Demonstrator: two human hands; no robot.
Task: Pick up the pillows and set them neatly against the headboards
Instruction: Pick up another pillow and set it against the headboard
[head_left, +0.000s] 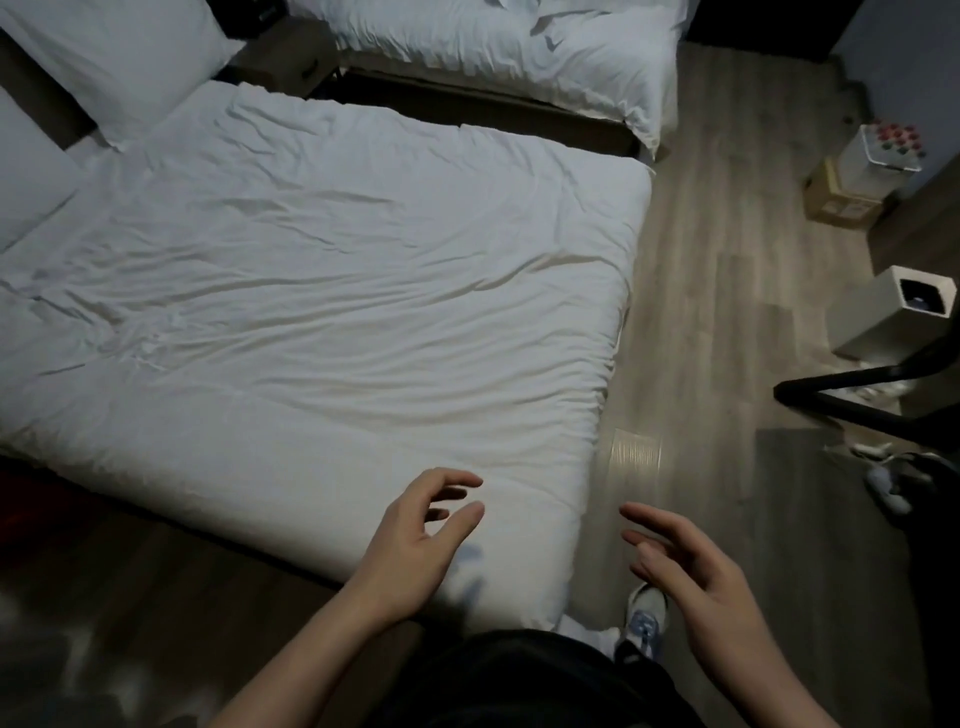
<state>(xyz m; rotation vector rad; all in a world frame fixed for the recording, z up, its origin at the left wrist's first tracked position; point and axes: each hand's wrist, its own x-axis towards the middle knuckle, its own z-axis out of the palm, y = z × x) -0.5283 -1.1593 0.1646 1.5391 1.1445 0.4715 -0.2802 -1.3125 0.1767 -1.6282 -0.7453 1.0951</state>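
Observation:
Two white pillows lie at the far left end of the near bed (332, 291): one large pillow (119, 57) at the top left, leaning on the dark headboard (36, 98), and a second pillow (26, 176) cut off by the left edge. My left hand (415, 540) hovers over the bed's near corner, fingers spread and holding nothing. My right hand (680, 561) is over the floor beside the bed, fingers apart and empty. Both hands are far from the pillows.
A second bed (519, 52) with a rumpled white duvet stands beyond, with a nightstand (291, 57) between the beds. On the wooden floor at right are a white bin (893, 312), a cardboard box (841, 197) and a black stand (857, 389). My shoe (644, 618) is at the bed's corner.

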